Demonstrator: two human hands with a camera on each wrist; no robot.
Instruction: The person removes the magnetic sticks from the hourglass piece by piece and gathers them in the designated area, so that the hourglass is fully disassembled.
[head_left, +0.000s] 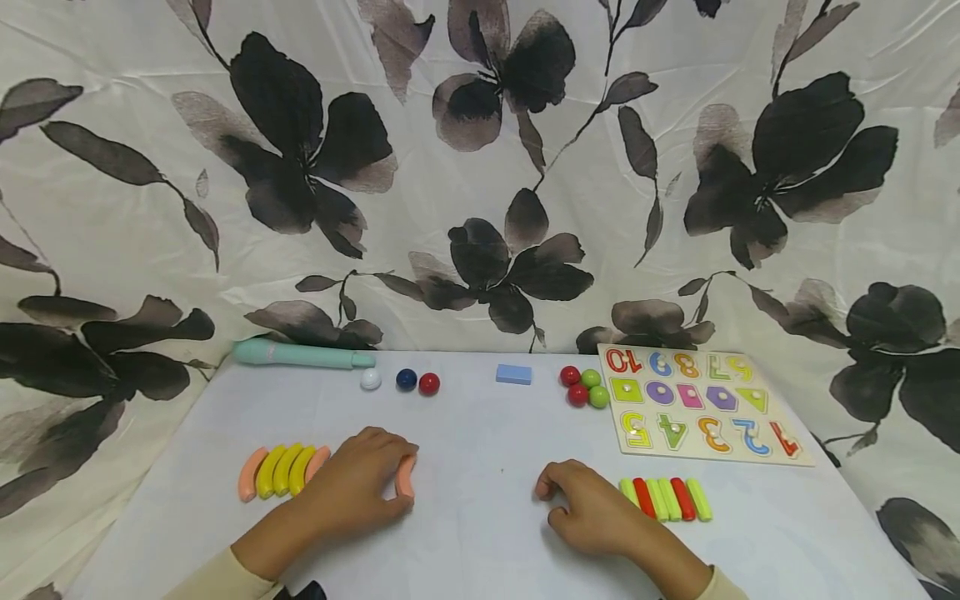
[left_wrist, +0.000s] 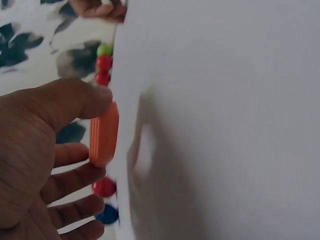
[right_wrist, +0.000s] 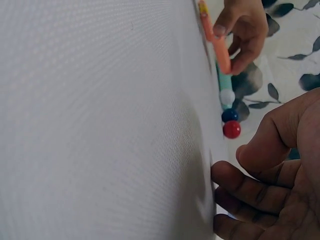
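My left hand (head_left: pixel 358 483) pinches a salmon-orange curved piece (head_left: pixel 405 477) between thumb and fingertips. The left wrist view shows this orange piece (left_wrist: pixel 105 135) upright, its side ridged. Just left of that hand is a row of similar curved pieces, yellow ones (head_left: pixel 282 471) in the middle and a salmon one (head_left: pixel 251 475) at the left end; the hand partly covers the row's right end. My right hand (head_left: pixel 596 510) rests low at the table, fingers loosely bent and holding nothing. Beside it lies a row of light green and red sticks (head_left: pixel 682 498), partly hidden at its left end.
At the back stand a mint-green tube (head_left: pixel 300 354), white (head_left: pixel 371 379), dark blue (head_left: pixel 406 380) and red (head_left: pixel 429 384) balls, and a light blue block (head_left: pixel 513 374). Red and green balls (head_left: pixel 577 395) cluster beside a number-and-shape board (head_left: pixel 705 404). Floral cloth (head_left: pixel 480 167) hangs behind the white table (head_left: pixel 480 550).
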